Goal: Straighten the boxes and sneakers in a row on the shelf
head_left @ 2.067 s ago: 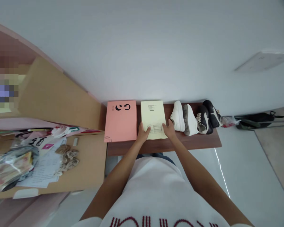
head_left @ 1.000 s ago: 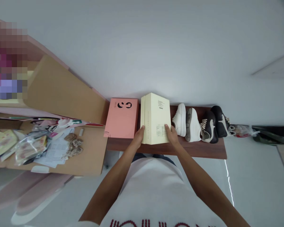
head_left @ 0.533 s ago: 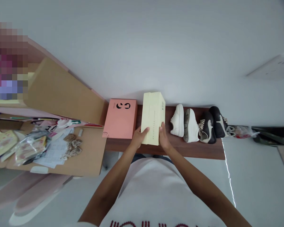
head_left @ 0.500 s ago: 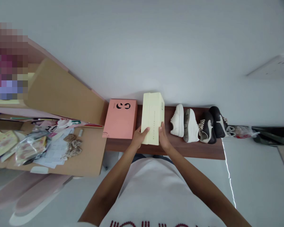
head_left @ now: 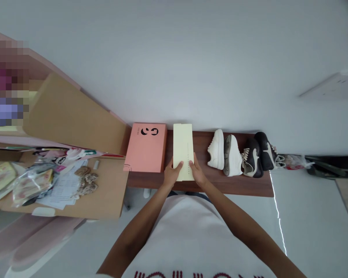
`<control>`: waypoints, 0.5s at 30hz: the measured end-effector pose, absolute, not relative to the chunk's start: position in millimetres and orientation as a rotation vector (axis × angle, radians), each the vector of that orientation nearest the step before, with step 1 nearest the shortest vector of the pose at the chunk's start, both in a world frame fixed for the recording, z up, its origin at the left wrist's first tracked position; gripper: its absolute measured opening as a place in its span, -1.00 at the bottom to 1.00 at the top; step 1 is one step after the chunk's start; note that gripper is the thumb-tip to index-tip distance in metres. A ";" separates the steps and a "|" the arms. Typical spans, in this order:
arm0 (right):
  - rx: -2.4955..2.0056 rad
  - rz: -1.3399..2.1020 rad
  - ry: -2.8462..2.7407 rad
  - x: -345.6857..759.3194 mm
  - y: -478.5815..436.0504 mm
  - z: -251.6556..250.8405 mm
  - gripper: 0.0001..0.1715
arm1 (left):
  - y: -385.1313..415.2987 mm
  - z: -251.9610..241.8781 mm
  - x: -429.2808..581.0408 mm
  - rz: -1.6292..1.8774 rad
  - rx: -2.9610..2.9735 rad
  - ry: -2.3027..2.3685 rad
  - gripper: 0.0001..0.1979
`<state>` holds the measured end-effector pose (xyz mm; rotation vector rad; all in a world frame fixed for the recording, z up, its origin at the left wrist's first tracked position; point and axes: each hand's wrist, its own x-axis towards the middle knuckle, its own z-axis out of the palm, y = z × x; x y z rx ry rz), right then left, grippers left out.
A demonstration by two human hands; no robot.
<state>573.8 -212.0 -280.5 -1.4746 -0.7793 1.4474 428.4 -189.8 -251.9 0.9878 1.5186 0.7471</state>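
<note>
A pale yellow shoebox [head_left: 182, 143] is held between both my hands over the dark wooden bench [head_left: 203, 183]; whether it rests on the bench I cannot tell. My left hand [head_left: 172, 172] grips its near left edge, thumb lying on the top. On the near right edge, my right hand [head_left: 197, 171] holds it the same way, thumb on top. Left of it lies a pink box [head_left: 146, 150] with black lettering. To the right are white sneakers [head_left: 217, 150], one tipped so its sole shows, and black sneakers [head_left: 251, 156] with pale laces.
At left, a desk [head_left: 107, 193] bears papers, a clear plastic bag [head_left: 33, 185] and scrunchies [head_left: 87, 181]. A brown panel [head_left: 72, 116] juts out above it. The wall [head_left: 191, 69] stands behind the bench. A plastic bag [head_left: 295, 162] lies beyond the black sneakers.
The shoebox has turned and levelled, so its right side no longer shows, and it sits slightly nearer to me. My right thumb has moved onto its top.
</note>
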 end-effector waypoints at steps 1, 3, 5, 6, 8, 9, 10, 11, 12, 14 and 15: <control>-1.487 1.433 -0.770 573.6 -213.1 -278.7 0.11 | -191.1 -252.5 429.7 0.742 1.012 1.535 -0.43; -1.504 1.414 -0.776 575.1 -214.9 -275.2 0.10 | -192.7 -253.2 433.2 0.722 1.066 1.564 -0.44; -1.515 1.411 -0.802 579.1 -216.2 -272.4 0.10 | -193.0 -254.1 436.7 0.689 1.108 1.577 -0.42; -1.519 1.409 -0.816 581.8 -216.6 -271.4 0.10 | -192.9 -254.7 438.1 0.675 1.120 1.581 -0.40; -1.523 1.405 -0.845 588.3 -217.3 -270.6 0.09 | -192.4 -256.7 439.7 0.660 1.123 1.593 -0.40; -1.525 1.401 -0.857 592.2 -217.6 -270.8 0.09 | -192.0 -258.0 440.0 0.658 1.114 1.603 -0.41; -1.528 1.397 -0.866 596.5 -217.9 -271.5 0.10 | -191.4 -259.8 440.0 0.656 1.096 1.615 -0.41; -1.533 1.391 -0.872 601.4 -218.4 -272.6 0.11 | -190.6 -262.0 439.9 0.653 1.068 1.630 -0.40; -1.537 1.385 -0.880 606.9 -218.9 -274.1 0.12 | -189.4 -264.8 439.7 0.644 1.036 1.646 -0.38; -1.558 1.349 -0.900 619.5 -220.5 -278.1 0.15 | -185.6 -272.4 439.5 0.618 0.978 1.677 -0.36; -1.572 1.320 -0.914 626.2 -221.4 -280.4 0.15 | -183.1 -277.1 439.6 0.606 0.960 1.696 -0.36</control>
